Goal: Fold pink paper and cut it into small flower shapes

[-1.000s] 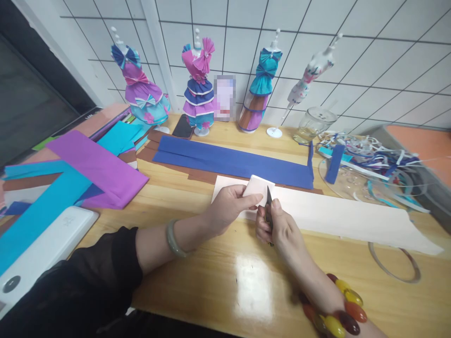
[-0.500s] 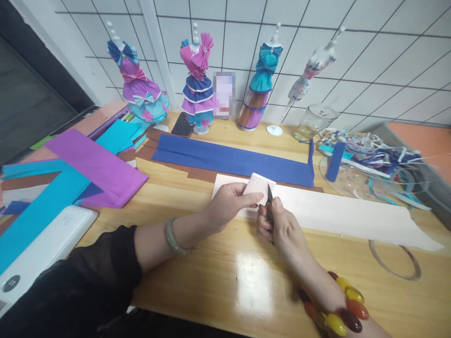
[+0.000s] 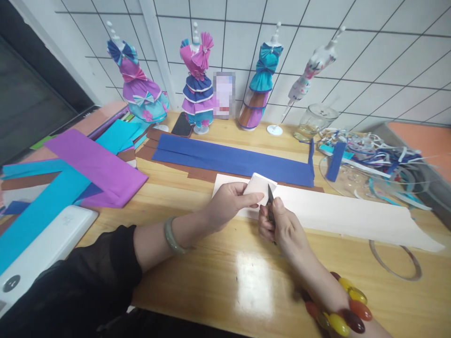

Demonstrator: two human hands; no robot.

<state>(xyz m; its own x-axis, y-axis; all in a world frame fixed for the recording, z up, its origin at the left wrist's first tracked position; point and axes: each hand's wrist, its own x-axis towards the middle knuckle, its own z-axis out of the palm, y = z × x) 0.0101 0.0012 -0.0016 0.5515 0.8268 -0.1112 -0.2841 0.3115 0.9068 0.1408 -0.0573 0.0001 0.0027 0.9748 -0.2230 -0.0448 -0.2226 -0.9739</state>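
Observation:
Between thumb and fingers, my left hand [image 3: 230, 204] pinches a small folded white piece [image 3: 258, 186]. My right hand [image 3: 280, 223] is closed around a dark bladed tool [image 3: 270, 202], whose pointed tip is up beside the right edge of the piece; most of its handle is hidden in my fingers. Under and right of my hands lies a long pale strip [image 3: 345, 213]. A wide blue strip [image 3: 232, 159] stretches behind it, over brown material [image 3: 200, 175].
Along the tiled wall stand three dressed miniature forms [image 3: 197, 89] and a bare one [image 3: 312, 70]. A glass cup [image 3: 315, 123] and a heap of thin scraps [image 3: 373, 150] are at the right. Coloured strips [image 3: 98, 164] and a white device [image 3: 52, 253] lie left.
My right hand and the tool have shifted very slightly to the right. My left hand and the folded piece have hardly moved.

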